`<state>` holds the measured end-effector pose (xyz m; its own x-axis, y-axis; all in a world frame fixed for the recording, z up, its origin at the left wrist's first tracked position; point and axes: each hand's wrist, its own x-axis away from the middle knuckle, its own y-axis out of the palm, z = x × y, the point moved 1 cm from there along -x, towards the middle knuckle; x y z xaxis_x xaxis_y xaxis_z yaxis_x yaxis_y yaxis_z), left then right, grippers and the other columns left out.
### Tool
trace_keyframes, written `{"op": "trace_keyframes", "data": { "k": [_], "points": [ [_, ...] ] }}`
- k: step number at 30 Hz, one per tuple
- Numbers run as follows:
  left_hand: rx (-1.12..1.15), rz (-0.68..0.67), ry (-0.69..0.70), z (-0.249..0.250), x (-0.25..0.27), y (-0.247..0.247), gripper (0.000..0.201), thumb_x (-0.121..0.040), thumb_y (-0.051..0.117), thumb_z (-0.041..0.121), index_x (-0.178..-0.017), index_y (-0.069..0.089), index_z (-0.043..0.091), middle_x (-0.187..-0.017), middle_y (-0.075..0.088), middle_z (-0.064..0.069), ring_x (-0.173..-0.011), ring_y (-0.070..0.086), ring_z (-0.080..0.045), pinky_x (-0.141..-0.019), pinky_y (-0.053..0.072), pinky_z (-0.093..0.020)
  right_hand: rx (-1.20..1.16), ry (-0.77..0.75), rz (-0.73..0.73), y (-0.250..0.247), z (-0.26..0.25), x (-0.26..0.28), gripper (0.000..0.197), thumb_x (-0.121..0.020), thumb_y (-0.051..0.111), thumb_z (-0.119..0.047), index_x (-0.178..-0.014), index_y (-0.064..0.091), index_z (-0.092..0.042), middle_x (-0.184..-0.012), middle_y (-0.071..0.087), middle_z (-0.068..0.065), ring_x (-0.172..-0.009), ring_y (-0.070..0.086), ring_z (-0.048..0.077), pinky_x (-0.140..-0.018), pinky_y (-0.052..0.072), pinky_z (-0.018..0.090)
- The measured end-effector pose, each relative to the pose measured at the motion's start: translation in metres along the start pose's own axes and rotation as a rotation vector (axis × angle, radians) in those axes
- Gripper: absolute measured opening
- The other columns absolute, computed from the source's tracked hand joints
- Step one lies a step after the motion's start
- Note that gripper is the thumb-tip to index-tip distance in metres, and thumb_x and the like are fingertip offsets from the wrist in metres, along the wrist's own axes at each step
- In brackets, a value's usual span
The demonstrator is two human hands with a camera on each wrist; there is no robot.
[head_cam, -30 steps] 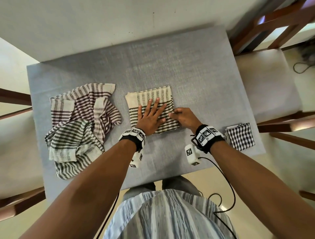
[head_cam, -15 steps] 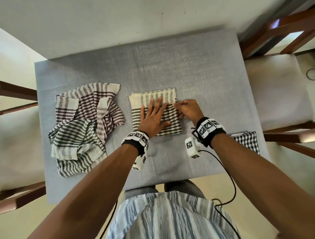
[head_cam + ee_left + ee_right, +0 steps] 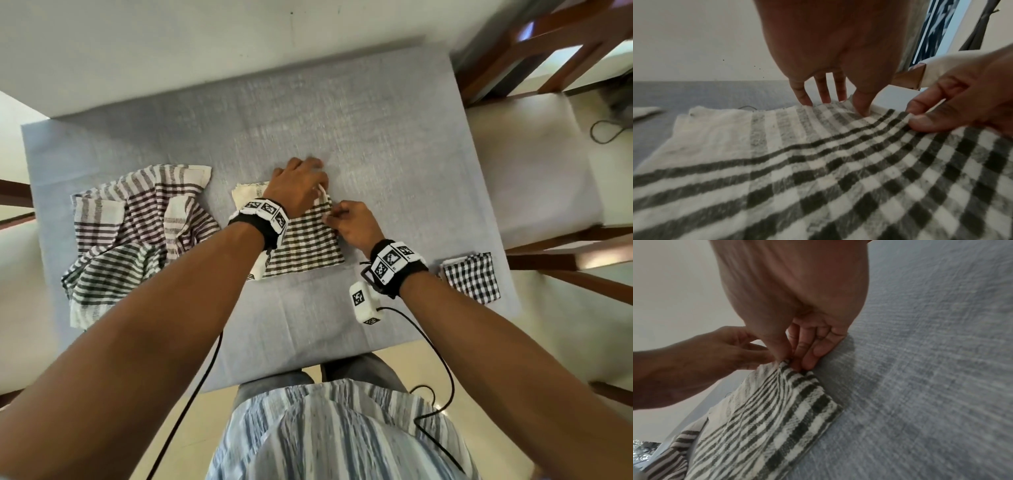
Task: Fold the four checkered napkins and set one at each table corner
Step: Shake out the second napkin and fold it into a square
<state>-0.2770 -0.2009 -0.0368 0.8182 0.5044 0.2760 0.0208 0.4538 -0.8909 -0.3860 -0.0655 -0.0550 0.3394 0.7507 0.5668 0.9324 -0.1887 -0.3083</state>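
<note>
Napkin in hand: a half-folded checkered napkin [image 3: 301,240] lies flat mid-tabletop [image 3: 376,137], its cream-bordered far edge under the hands; dark checks toward the near edge
Left hand [image 3: 298,186]: reaches across to the far right corner; fingertips [image 3: 803,100] bent down onto the far hem and the thumb on the cloth, apparently pinching the corner, though the pinch itself is partly hidden
Right hand [image 3: 352,222]: thumb and fingers [image 3: 809,360] closed on the right edge just below that corner, lifting a small peak of cloth
Feel, as a judgement: light, soft, loosely woven cotton; no stiffness, so it droops wherever unsupported; rough weave on a cloth-covered tabletop should grip rather than slide; nothing fragile
Where to hold: at corners and hems, both layers together; a single-layer pinch would likely let the fold slip apart
Folded napkin [image 3: 471,275]: small black-and-white check, set at the near right corner
Unfolded napkins [image 3: 137,233]: two rumpled striped ones heaped together at the left, overlapping
Chair [image 3: 534,161]: cushioned seat just right of the tabletop
</note>
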Motion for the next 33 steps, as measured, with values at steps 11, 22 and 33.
{"op": "trace_keyframes", "data": {
  "k": [11, 22, 33],
  "points": [
    [0.134, 0.057, -0.124, -0.001, -0.014, -0.005, 0.023, -0.092, 0.056, 0.016, -0.114, 0.059, 0.02, -0.125, 0.052, -0.004, -0.114, 0.049, -0.027, -0.091, 0.047, -0.052, 0.139, -0.009, -0.208, -0.01, 0.01, 0.025, 0.021, -0.083, 0.078, -0.023, -0.091, 0.069, -0.005, -0.091, 0.074, 0.01, -0.089, 0.071, 0.026, -0.087, 0.055, 0.039],
    [0.044, 0.189, 0.005, 0.035, 0.092, 0.063, 0.048, -0.105, 0.039, 0.039, -0.149, 0.035, 0.02, -0.162, 0.023, -0.002, -0.151, 0.014, -0.026, -0.122, 0.014, -0.049, 0.172, -0.06, -0.131, -0.01, 0.033, 0.047, 0.041, -0.076, 0.082, -0.024, -0.107, 0.058, -0.014, -0.09, 0.071, 0.001, -0.084, 0.069, 0.021, -0.083, 0.055, 0.042],
    [-0.151, 0.034, -0.094, 0.026, 0.099, 0.091, 0.059, -0.101, 0.018, 0.06, -0.155, 0.003, 0.042, -0.165, -0.009, 0.008, -0.152, -0.01, -0.022, -0.117, -0.001, -0.063, 0.532, -0.118, 0.001, -0.002, 0.04, 0.063, 0.048, -0.081, 0.072, -0.036, -0.116, 0.041, -0.027, -0.087, 0.069, -0.005, -0.087, 0.063, 0.02, -0.089, 0.038, 0.042]
  ]
}}
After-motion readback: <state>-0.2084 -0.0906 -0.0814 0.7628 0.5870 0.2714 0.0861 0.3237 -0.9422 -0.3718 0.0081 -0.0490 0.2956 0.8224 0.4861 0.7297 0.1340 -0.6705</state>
